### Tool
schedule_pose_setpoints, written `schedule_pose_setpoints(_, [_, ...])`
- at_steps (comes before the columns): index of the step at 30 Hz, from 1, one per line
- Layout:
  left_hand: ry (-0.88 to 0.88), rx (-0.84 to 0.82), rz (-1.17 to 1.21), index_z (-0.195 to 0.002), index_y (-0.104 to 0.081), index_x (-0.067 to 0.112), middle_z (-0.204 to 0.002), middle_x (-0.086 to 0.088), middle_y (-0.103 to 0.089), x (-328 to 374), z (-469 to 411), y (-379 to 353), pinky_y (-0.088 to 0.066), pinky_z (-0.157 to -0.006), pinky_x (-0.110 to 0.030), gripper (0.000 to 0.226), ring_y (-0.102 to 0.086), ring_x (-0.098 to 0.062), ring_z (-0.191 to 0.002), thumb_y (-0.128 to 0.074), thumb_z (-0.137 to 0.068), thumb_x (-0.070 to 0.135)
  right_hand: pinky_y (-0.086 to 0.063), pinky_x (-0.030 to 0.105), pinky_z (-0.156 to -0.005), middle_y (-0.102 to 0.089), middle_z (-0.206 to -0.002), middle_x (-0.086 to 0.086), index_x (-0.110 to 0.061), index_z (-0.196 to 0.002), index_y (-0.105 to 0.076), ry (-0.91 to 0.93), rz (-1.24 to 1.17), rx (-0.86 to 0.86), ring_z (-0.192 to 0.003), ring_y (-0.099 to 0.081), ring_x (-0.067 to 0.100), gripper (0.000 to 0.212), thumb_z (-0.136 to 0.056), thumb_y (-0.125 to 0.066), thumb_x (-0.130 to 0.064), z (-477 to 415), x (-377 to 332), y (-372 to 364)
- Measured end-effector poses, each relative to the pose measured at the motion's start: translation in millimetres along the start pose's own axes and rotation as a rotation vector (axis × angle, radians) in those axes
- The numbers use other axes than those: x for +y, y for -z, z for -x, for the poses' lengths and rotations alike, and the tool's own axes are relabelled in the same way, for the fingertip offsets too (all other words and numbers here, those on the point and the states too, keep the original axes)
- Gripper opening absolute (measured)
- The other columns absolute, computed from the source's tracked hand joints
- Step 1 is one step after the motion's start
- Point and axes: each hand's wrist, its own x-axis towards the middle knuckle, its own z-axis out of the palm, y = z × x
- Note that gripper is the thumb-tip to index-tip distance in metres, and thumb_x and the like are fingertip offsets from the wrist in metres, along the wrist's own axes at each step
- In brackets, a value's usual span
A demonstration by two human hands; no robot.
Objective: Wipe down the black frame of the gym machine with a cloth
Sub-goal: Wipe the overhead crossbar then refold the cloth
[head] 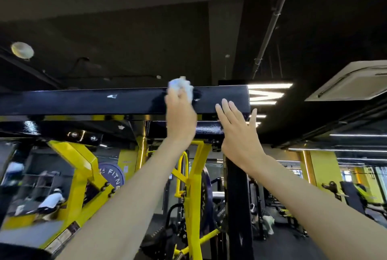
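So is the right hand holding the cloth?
No, the left hand grips the cloth against the frame; the right hand is open and holds nothing.

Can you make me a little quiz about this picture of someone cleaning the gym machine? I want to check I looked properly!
1. True or false: the white cloth is up against the black top beam.
2. Which hand holds the cloth? A. the left hand B. the right hand C. both hands
3. Fill the gap: the right hand's fingers are ____ and hold nothing.

Key: 1 true; 2 A; 3 straight.
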Motion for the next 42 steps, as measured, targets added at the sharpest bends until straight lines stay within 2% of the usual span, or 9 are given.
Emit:
schedule_pose_setpoints(4, [-0.387,-0.182,-0.022,-0.127,-0.050,-0.003,-0.110,-0.018,-0.046,-8.9,2.5,2.0,-0.047,-0.073,-0.030,0.036,-0.041,-0.021,-0.087,-0.045,-0.092,-0.006,0.005,0.054,-0.116,0.010,-0.162,0.003,-0.015,-0.154,0.003,-0.006,-0.040,-0.019,-0.148,0.012,0.017,0.081,-0.090,-0.047,-0.012,-0.8,1.0,5.2])
schedule_pose_setpoints(8, [-0.029,0.006,0.016,-0.121,-0.048,-0.001,-0.114,-0.014,-0.047,-29.3,-15.5,14.0,-0.041,-0.082,-0.032,0.032,-0.046,-0.031,-0.099,-0.038,-0.091,-0.008,0.003,0.052,-0.117,0.011,-0.162,0.002,-0.016,-0.154,0.005,0.000,-0.011,-0.045,-0.148,0.013,0.017,0.082,-0.090,-0.047,-0.013,-0.2,2.4,8.5])
schedule_pose_setpoints(12, [-0.603,-0.145,-0.099,-0.121,-0.051,-0.002,-0.096,-0.009,-0.050,-20.0,0.0,12.4,-0.040,-0.066,-0.029,0.042,-0.039,-0.021,-0.079,-0.045,-0.081,-0.012,0.003,0.051,-0.117,0.009,-0.162,0.001,-0.017,-0.154,0.003,-0.027,-0.027,-0.053,-0.148,0.011,0.015,0.083,-0.089,-0.049,-0.012,0.5,-1.2,11.3])
schedule_pose_setpoints(17, [-0.092,-0.092,-0.010,-0.116,-0.055,-0.006,-0.114,-0.020,-0.047,-26.9,-18.0,24.7,-0.040,-0.073,-0.028,0.043,-0.040,-0.024,-0.090,-0.048,-0.077,-0.021,0.000,0.051,-0.120,0.004,-0.162,-0.001,-0.019,-0.154,-0.002,-0.020,-0.122,-0.118,-0.149,0.006,0.015,0.081,-0.089,-0.049,-0.007,-1.6,2.3,23.8])
schedule_pose_setpoints(21, [-0.659,-0.185,-0.147,-0.113,-0.062,-0.001,-0.099,-0.015,-0.057,-10.9,2.4,15.6,-0.040,-0.059,-0.029,0.057,-0.050,-0.025,-0.076,-0.056,-0.058,-0.018,0.003,0.047,-0.118,0.002,-0.162,-0.001,-0.018,-0.155,-0.004,-0.014,-0.215,-0.142,-0.148,0.006,0.013,0.085,-0.085,-0.049,-0.001,-2.2,6.9,27.3])
schedule_pose_setpoints(26, [-0.138,-0.111,-0.112,-0.118,-0.053,0.001,-0.117,-0.017,-0.048,-21.0,-15.1,27.6,-0.044,-0.074,-0.035,0.046,-0.046,-0.028,-0.095,-0.054,-0.075,-0.016,-0.002,0.040,-0.120,0.008,-0.161,0.007,-0.010,-0.154,-0.004,-0.059,-0.187,-0.126,-0.148,0.012,0.023,0.080,-0.088,-0.049,-0.003,2.5,11.4,25.0])
schedule_pose_setpoints(31, [-0.677,-0.218,-0.177,-0.113,-0.061,-0.002,-0.101,-0.016,-0.058,-14.7,-4.5,19.8,-0.049,-0.061,-0.037,0.057,-0.052,-0.029,-0.078,-0.063,-0.059,-0.020,-0.001,0.037,-0.119,0.002,-0.161,0.012,-0.007,-0.153,-0.003,-0.070,-0.157,-0.115,-0.148,0.007,0.026,0.078,-0.089,-0.048,-0.005,0.9,6.3,28.7])
schedule_pose_setpoints(35, [-0.102,-0.080,-0.162,-0.121,-0.052,0.000,-0.118,-0.016,-0.048,-23.7,-21.6,18.4,-0.040,-0.075,-0.031,0.041,-0.045,-0.028,-0.097,-0.053,-0.081,-0.012,-0.012,0.034,-0.118,-0.009,-0.160,0.012,-0.005,-0.151,-0.014,-0.063,-0.239,-0.101,-0.148,-0.005,0.026,0.072,-0.088,-0.047,0.001,0.3,8.9,39.2])
schedule_pose_setpoints(42, [-0.418,-0.130,-0.279,-0.109,-0.057,0.000,-0.101,-0.014,-0.054,0.0,-7.0,5.0,-0.030,-0.060,-0.028,0.034,-0.047,-0.025,-0.080,-0.061,-0.076,-0.009,-0.015,0.032,-0.119,0.011,-0.160,0.011,-0.012,-0.154,-0.003,-0.068,-0.143,-0.125,-0.148,0.009,0.025,0.075,-0.093,-0.047,-0.010,10.8,18.3,26.3])
